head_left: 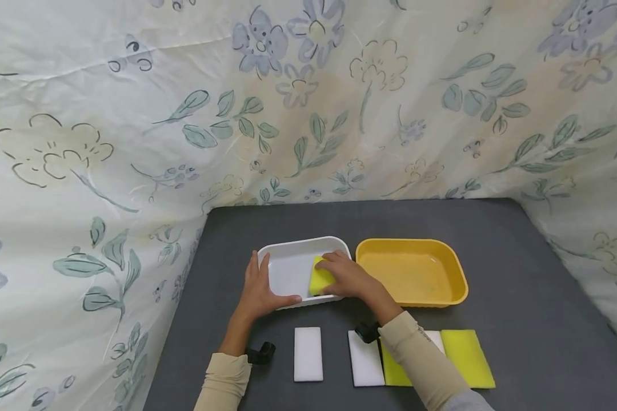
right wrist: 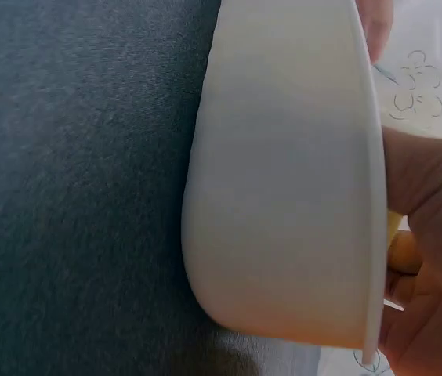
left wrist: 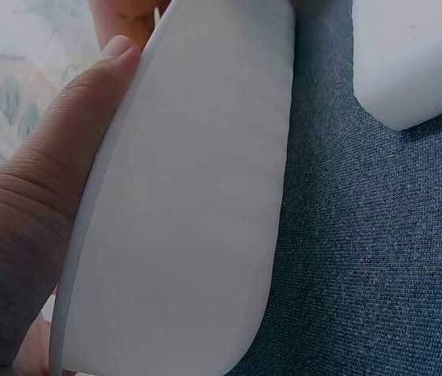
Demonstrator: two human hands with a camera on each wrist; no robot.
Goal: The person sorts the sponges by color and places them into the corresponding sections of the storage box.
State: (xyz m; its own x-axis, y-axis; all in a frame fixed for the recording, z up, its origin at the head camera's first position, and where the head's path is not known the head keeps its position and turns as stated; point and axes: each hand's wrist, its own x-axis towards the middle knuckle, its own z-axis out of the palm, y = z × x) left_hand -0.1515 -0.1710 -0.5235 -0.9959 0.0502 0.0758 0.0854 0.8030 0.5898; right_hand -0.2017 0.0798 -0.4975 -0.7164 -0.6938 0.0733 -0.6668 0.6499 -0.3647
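Head view: the yellow sponge (head_left: pixel 319 279) is inside the white tray (head_left: pixel 289 274), at its right end. The right hand (head_left: pixel 347 275) pinches it between thumb and fingers. The left hand (head_left: pixel 259 292) has its fingers stretched out, touching the tray's rim. To do this well, I think the left hand should stop the tray sliding, and the sponge should lie flat before letting go. A yellow tray (head_left: pixel 406 274) is just beside, and more sponges (head_left: pixel 468 358) lie near on the counter (head_left: pixel 236 228).

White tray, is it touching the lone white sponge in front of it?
Apart: the head view shows a strip of dark table between the near side of the white tray and the white sponge.
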